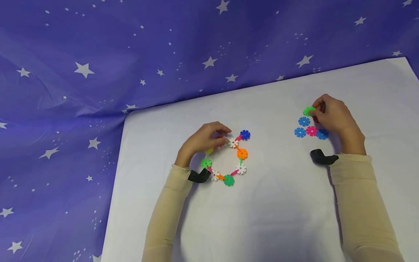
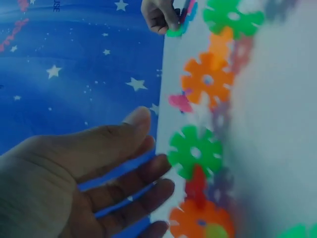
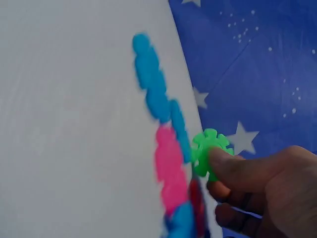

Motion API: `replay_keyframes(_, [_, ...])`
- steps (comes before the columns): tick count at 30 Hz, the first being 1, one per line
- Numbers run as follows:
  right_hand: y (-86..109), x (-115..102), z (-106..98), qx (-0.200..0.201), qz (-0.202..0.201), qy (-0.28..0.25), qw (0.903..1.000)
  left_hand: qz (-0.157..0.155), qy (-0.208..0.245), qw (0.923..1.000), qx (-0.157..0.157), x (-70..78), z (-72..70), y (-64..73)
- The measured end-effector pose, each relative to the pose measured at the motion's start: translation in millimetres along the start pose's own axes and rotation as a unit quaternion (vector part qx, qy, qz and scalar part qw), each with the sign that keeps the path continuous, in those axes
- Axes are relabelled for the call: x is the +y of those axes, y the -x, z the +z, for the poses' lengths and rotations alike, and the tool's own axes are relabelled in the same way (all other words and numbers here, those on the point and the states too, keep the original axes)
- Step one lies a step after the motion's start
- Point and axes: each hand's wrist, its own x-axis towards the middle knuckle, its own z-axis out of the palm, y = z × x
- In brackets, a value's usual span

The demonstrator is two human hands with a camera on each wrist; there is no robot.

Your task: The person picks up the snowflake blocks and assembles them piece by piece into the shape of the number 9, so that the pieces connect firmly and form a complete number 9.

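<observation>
In the head view my right hand (image 1: 335,115) pinches a bright green notched plastic disc (image 1: 308,111) between thumb and fingers; the right wrist view shows this green disc (image 3: 204,148) at the thumb tip. Beside that hand lie blue discs (image 1: 304,121) and a pink disc (image 1: 312,131). My left hand (image 1: 207,137) hovers over the upper left of a ring of interlocked discs (image 1: 242,154), hiding part of it. Nothing sits between its spread thumb and fingers in the left wrist view. A dark blue disc (image 1: 244,135) sticks out at the ring's upper right.
A white cloth (image 1: 268,203) covers the table. Behind it and at the left hangs a purple-blue curtain with stars (image 1: 98,47). Black wrist mounts, one at the left wrist (image 1: 199,176) and one at the right wrist (image 1: 322,158), jut out over the cloth.
</observation>
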Motion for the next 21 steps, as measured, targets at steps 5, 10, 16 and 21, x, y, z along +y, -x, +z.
replay_keyframes(5, [2.1,-25.3,7.4,0.003,-0.086,-0.023,0.9961,-0.03,-0.032,0.9988,-0.02,17.3,6.0,-9.9])
replay_keyframes(10, [1.3,-57.8,42.0,-0.049,-0.204,-0.07,0.9752,-0.061,-0.069,0.9957,-0.012,25.2,24.0,-24.8])
replay_keyframes(16, [0.6,-78.3,77.8,-0.088,-0.236,-0.056,0.9662,-0.078,-0.046,0.9959,0.0,25.5,35.6,-33.9])
replay_keyframes(21, [1.4,-83.5,85.4,-0.083,-0.242,-0.049,0.9655,-0.081,-0.045,0.9957,0.008,23.5,39.0,-36.0])
